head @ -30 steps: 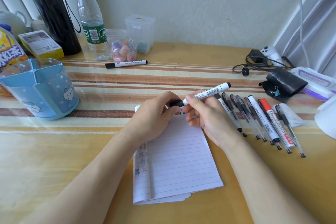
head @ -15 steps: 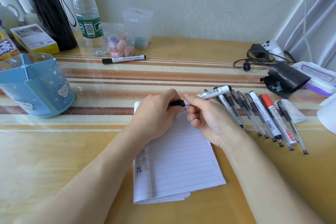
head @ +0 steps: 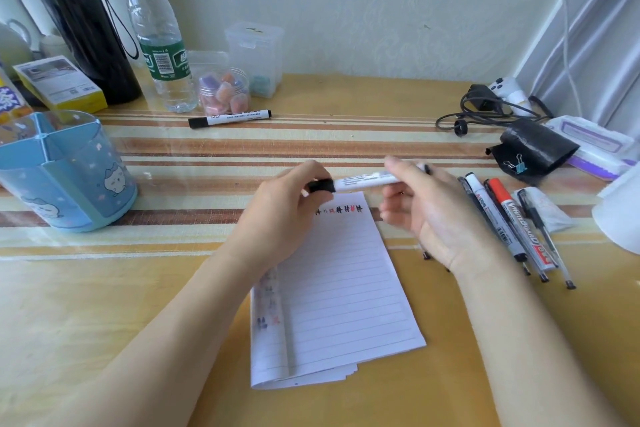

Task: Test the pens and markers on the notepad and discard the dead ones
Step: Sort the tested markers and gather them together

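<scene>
The marker is held level just above the top edge of the notepad; the left hand pinches its black cap, and the right hand, a little blurred, closes around the white barrel. It seems light, stiff and smooth, so the barrel needs a firm hold. Right of the notepad a row of pens lies close under the right wrist; a blue pen holder stands well left of it

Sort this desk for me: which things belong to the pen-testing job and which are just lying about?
Job: white marker, held by left hand and right hand; notepad; row of pens and markers; lone marker at back.
Lying about: water bottle; black flask; candy jar; cables; black pouch.
</scene>
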